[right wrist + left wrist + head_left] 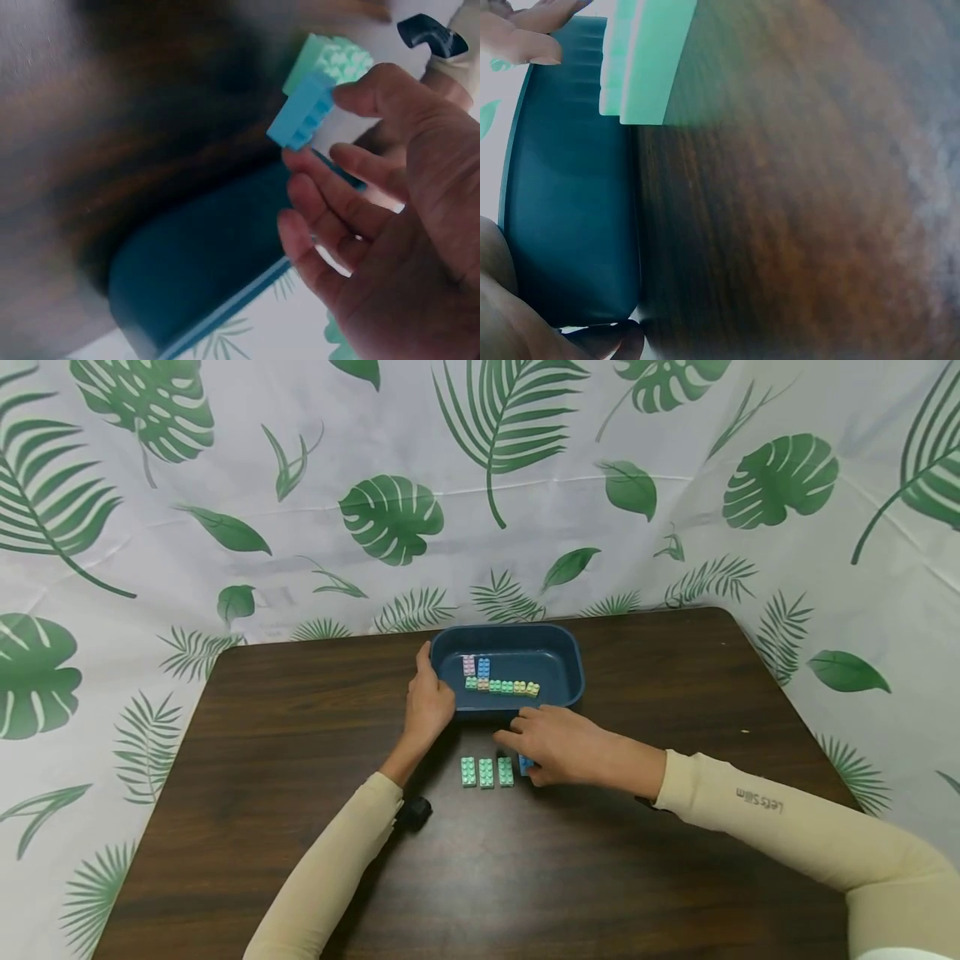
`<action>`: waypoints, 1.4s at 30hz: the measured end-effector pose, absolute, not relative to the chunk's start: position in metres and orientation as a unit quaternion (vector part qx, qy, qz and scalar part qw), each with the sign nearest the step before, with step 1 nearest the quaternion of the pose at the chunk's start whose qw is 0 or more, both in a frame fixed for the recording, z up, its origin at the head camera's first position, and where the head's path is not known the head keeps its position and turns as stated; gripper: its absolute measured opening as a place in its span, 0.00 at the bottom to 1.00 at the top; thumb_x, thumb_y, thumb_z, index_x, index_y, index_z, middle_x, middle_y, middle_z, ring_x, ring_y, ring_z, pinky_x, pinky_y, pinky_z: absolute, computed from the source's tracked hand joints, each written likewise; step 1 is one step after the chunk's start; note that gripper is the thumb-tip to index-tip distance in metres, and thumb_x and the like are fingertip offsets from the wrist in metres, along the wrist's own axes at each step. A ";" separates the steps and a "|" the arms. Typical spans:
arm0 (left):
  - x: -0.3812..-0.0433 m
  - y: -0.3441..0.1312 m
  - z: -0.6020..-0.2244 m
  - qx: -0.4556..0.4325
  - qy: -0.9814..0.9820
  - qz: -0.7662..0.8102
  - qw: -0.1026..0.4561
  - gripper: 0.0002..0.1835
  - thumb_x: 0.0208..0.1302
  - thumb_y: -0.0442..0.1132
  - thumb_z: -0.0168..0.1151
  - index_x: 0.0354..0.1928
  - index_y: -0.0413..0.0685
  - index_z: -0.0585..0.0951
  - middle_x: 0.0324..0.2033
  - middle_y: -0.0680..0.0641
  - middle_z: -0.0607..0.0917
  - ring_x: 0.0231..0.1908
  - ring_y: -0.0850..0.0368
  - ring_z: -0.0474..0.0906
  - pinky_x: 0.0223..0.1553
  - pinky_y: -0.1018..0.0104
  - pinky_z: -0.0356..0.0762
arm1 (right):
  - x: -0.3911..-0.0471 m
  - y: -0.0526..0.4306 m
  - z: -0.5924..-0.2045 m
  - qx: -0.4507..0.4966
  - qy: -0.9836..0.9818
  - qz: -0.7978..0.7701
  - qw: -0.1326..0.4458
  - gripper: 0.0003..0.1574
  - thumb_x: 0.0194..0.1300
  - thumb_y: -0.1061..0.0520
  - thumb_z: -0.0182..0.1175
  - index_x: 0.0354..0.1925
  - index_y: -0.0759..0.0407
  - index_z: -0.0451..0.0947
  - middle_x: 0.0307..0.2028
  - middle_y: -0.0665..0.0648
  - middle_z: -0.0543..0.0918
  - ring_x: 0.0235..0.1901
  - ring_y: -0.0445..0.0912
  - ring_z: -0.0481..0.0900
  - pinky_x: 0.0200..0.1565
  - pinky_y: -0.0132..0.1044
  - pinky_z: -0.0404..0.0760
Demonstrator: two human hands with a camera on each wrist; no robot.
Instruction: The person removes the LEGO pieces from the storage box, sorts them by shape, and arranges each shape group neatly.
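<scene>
My left hand (430, 703) grips the left end of a dark blue plastic tray (553, 667); in the left wrist view its fingers curl round the tray's end (574, 225). On the table before the tray, my right hand (564, 745) pinches a blue toy building brick (301, 112) between thumb and fingertips. This brick is partly hidden by the hand in the head view. Left of it, three mint green bricks (486, 772) stand in a row, slightly apart. One green brick (656, 64) looms close in the left wrist view.
Inside the tray lie a pink brick (468, 665), another blue brick (483, 667) and a row of green, orange and yellow bricks (507, 687). The dark wooden table (315, 735) reaches back to a leaf-print cloth (300, 568). A black device (415, 812) sits at my left wrist.
</scene>
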State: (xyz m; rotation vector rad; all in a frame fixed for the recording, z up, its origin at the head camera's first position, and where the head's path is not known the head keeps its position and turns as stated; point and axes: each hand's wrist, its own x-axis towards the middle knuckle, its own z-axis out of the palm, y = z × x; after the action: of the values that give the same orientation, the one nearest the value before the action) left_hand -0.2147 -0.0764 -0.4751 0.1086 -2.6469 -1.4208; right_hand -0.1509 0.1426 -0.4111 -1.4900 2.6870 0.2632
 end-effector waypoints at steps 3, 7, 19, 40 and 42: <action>-0.215 -0.076 -0.475 0.035 -0.878 -0.473 0.066 0.37 0.65 0.29 0.40 0.76 0.52 0.46 0.15 0.47 0.69 0.11 0.53 0.61 0.15 0.62 0.59 | -0.149 0.143 -0.418 -0.488 0.867 0.088 0.040 0.42 0.52 0.43 0.69 0.63 0.48 0.68 0.41 0.50 0.82 0.39 0.45 0.75 0.41 0.39 0.76; -0.217 -0.075 -0.474 0.033 -0.876 -0.477 0.065 0.37 0.66 0.30 0.41 0.76 0.52 0.46 0.14 0.47 0.69 0.11 0.53 0.61 0.15 0.62 0.59 | -0.149 0.144 -0.423 -0.486 0.869 0.077 0.050 0.43 0.51 0.43 0.70 0.63 0.47 0.67 0.42 0.50 0.82 0.40 0.45 0.76 0.42 0.39 0.77; -0.216 -0.077 -0.473 0.033 -0.873 -0.482 0.064 0.37 0.65 0.29 0.40 0.76 0.51 0.46 0.13 0.48 0.69 0.10 0.54 0.60 0.14 0.63 0.58 | -0.148 0.146 -0.430 -0.482 0.873 0.059 0.041 0.44 0.51 0.43 0.70 0.64 0.45 0.66 0.46 0.50 0.81 0.45 0.45 0.76 0.48 0.40 0.78; -0.216 -0.078 -0.471 0.032 -0.885 -0.461 0.062 0.38 0.63 0.29 0.41 0.76 0.50 0.47 0.12 0.49 0.67 0.10 0.55 0.59 0.14 0.63 0.55 | -0.160 0.151 -0.396 -0.485 0.872 0.026 0.055 0.30 0.63 0.37 0.59 0.61 0.44 0.73 0.46 0.46 0.82 0.43 0.41 0.78 0.44 0.39 0.79; -0.217 -0.078 -0.471 0.035 -0.887 -0.456 0.059 0.38 0.63 0.29 0.41 0.76 0.51 0.47 0.13 0.49 0.68 0.10 0.54 0.60 0.14 0.63 0.56 | -0.167 0.152 -0.389 -0.484 0.874 0.007 0.052 0.27 0.65 0.38 0.57 0.60 0.43 0.74 0.45 0.46 0.83 0.42 0.40 0.79 0.43 0.38 0.79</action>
State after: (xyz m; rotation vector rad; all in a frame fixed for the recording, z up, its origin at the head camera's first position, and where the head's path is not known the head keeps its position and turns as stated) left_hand -0.2165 -0.0778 -0.4714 0.1057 -2.6868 -1.3825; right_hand -0.1670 0.1516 -0.3891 -1.4712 2.6565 0.0210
